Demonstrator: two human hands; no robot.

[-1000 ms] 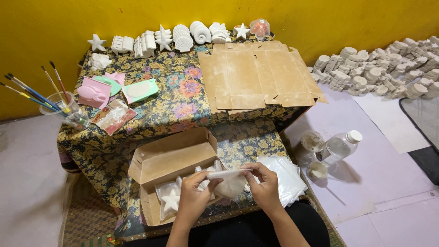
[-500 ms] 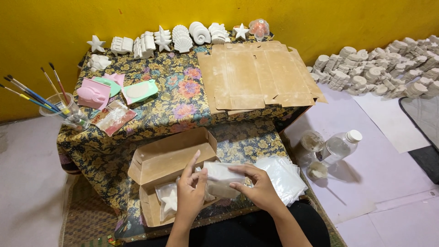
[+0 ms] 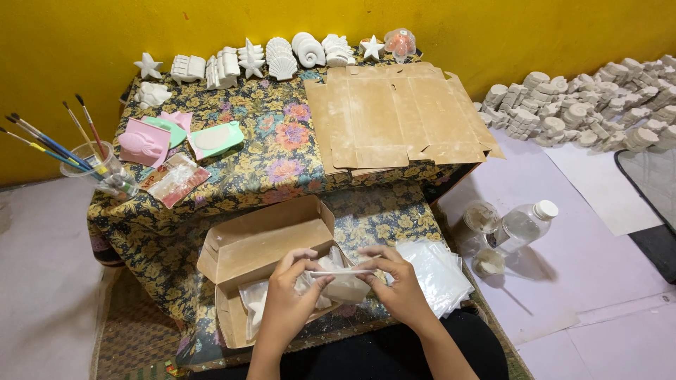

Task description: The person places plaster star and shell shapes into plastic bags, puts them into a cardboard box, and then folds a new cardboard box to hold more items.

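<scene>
A bright yellow wall (image 3: 84, 35) backs a table cloth (image 3: 274, 151) patterned with yellow, pink and orange flowers on dark ground. White plaster shell and star figures (image 3: 282, 58) line its far edge. Flattened brown cardboard (image 3: 394, 116) lies beside a pink moulded box (image 3: 143, 143) and a mint green one (image 3: 215, 138). An open brown cardboard box (image 3: 264, 243) holds clear, whitish plastic bags (image 3: 253, 299). The floor (image 3: 584, 260) is pale lilac.

Clear plastic bag (image 3: 341, 281) with pale plaster piece inside — held level, top edge stretched flat — just over open cardboard box (image 3: 264, 246), front of table.
</scene>
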